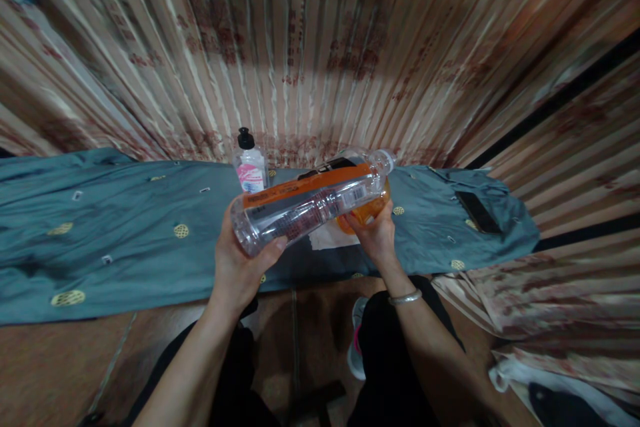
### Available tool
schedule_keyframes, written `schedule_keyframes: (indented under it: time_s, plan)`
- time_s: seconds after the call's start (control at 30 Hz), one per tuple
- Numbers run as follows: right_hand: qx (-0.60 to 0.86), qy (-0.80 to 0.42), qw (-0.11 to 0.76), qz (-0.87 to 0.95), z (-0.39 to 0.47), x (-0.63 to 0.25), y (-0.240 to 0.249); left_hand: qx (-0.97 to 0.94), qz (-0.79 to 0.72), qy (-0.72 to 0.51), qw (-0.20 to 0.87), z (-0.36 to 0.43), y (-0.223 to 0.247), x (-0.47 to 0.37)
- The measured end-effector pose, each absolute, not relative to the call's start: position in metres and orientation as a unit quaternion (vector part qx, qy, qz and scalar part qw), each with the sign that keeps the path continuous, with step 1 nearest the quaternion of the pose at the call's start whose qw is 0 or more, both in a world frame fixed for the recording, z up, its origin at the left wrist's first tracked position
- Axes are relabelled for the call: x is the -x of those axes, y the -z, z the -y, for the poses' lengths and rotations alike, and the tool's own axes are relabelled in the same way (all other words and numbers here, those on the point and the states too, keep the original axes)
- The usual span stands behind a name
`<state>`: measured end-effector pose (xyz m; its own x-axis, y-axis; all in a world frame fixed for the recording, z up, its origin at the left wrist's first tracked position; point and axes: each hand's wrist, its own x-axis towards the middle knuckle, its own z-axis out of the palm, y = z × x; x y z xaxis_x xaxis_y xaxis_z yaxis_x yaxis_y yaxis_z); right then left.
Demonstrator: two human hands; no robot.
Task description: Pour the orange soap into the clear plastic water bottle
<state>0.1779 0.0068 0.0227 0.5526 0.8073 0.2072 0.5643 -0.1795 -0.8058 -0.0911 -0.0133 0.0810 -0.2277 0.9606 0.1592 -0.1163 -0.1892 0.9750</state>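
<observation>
My left hand [245,267] is wrapped round the base of a clear plastic bottle [305,217] with an orange and black label. The bottle lies tilted in the air, its neck pointing right and slightly up. Under that neck, my right hand [376,230] grips an orange see-through container [377,208], whose upper part is hidden behind the bottle. No liquid can be made out inside the clear bottle. A white sheet, perhaps paper [325,239], lies on the cloth below. Just beyond my left hand stands a squeeze bottle [251,170] with a black cap and a pink label.
A teal cloth [130,213] with a pineapple print covers the long, narrow surface. Toward its right end rests a dark phone [477,212]. Pleated patterned curtains [310,47] hang close behind and on the right. Below are my legs and a tiled floor [165,327].
</observation>
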Motion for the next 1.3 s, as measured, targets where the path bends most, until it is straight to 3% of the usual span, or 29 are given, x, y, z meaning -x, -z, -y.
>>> schedule_keyframes:
  time_s: [1.3]
  plan:
    - [0.756,-0.144,0.458,0.446,-0.008,-0.174,-0.027,-0.465,-0.472,-0.615,0.428,0.014,-0.082,0.093]
